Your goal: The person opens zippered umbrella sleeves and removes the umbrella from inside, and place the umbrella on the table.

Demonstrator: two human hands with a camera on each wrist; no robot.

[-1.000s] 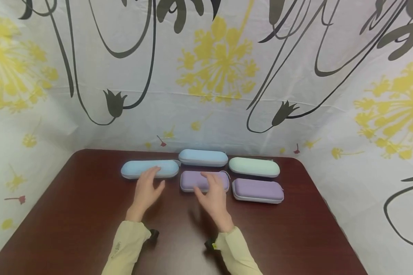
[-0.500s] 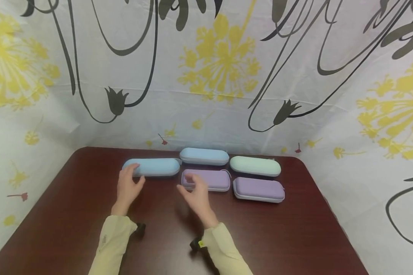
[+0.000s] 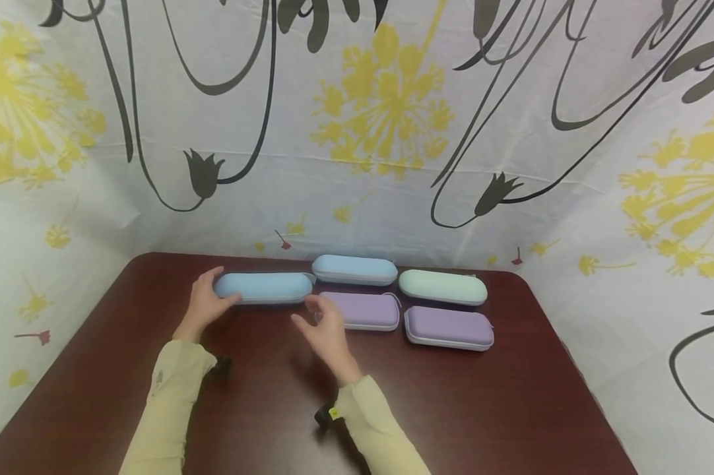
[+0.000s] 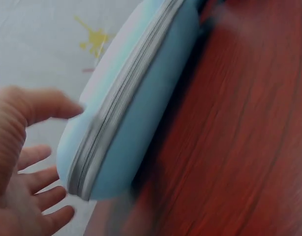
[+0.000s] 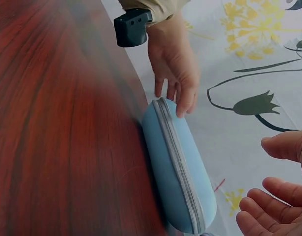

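Note:
A light blue zippered hard case (image 3: 268,288) lies at the left of the back row. Around its left end is my left hand (image 3: 201,305), with thumb and fingers spread. In the left wrist view the thumb (image 4: 52,105) is close to the case's side, and whether it touches is unclear. My right hand (image 3: 328,338) hovers near the case's right end, its fingers loosely bent and holding nothing. It covers the left end of a purple zippered case (image 3: 365,311). The right wrist view shows a gap between the right hand (image 5: 279,196) and the blue case (image 5: 178,167).
A second light blue case (image 3: 354,270) and a mint green case (image 3: 443,287) lie along the back. Another purple case (image 3: 449,328) is at the right. All rest on a dark red-brown table (image 3: 482,409), with a patterned cloth (image 3: 357,204) hanging behind it.
Both hands have moved left. The left hand has gone from above the blue case to its left end, and the right hand from above the purple case towards the blue case's right end.

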